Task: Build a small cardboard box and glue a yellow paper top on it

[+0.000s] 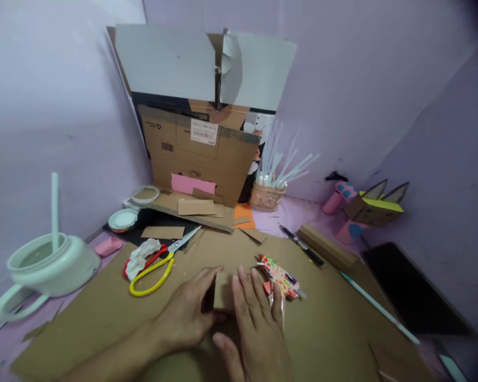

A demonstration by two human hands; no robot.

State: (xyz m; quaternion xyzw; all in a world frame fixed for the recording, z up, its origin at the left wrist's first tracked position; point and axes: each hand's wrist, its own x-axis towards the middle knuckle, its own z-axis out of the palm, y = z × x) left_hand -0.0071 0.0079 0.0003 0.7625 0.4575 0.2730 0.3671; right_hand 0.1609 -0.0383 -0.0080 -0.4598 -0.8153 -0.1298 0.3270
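Observation:
A small brown cardboard box (223,292) stands on the cardboard sheet in front of me. My left hand (189,305) curls round its left side, thumb and fingers closed on it. My right hand (257,313) lies along the box's right side, fingers stretched out and flat, thumb apart. Part of the box is hidden behind both hands. Just beyond my right fingertips lies a bundle in flowery patterned paper (279,277). Scissors (171,256) with a red and a yellow handle rest to the left, a crumpled white tissue (142,257) over the red handle.
A large cardboard sheet (322,323) covers the table. At the back stand an opened carton (199,154) and a basket of white sticks (267,196). A white pot (69,268) is at left. Rightward are a pen (302,245), a cardboard animal (376,209) and a dark tablet (414,292).

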